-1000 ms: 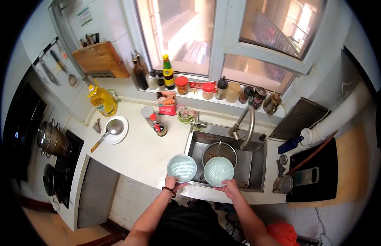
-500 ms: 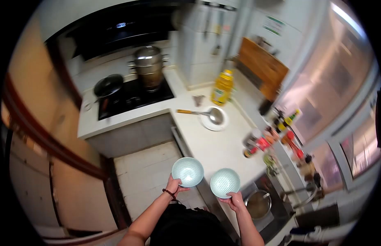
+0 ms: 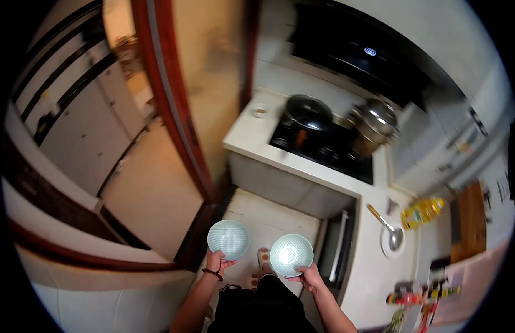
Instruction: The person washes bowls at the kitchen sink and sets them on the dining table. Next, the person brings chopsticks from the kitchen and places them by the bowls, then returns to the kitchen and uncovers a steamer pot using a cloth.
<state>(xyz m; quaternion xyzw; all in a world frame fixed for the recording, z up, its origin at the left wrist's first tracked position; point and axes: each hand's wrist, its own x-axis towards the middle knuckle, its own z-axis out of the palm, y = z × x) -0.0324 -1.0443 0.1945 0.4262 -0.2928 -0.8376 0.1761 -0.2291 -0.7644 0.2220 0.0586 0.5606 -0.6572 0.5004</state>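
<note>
A pale green textured bowl (image 3: 228, 239) is held at its lower rim by my left hand (image 3: 217, 263), which wears a beaded bracelet. Gripped the same way, a second pale green bowl (image 3: 291, 254) is in my right hand (image 3: 309, 278), thumb on the rim. Both bowls are apart from each other, over the tiled floor, with their insides facing up. They look empty. A slippered foot shows between them.
Beyond the bowls, a lidded pan (image 3: 308, 112) and a steamer pot (image 3: 374, 123) stand on the black stove (image 3: 324, 152). The white counter (image 3: 370, 277) runs down the right, with a ladle on a plate (image 3: 385, 245) and an oil bottle (image 3: 422, 213). An open doorway (image 3: 174, 111) is at left.
The view has swung left from the sink and window, past the counter, to the stove and doorway. Both bowls have stayed in my hands and moved away from the sink to over the floor.
</note>
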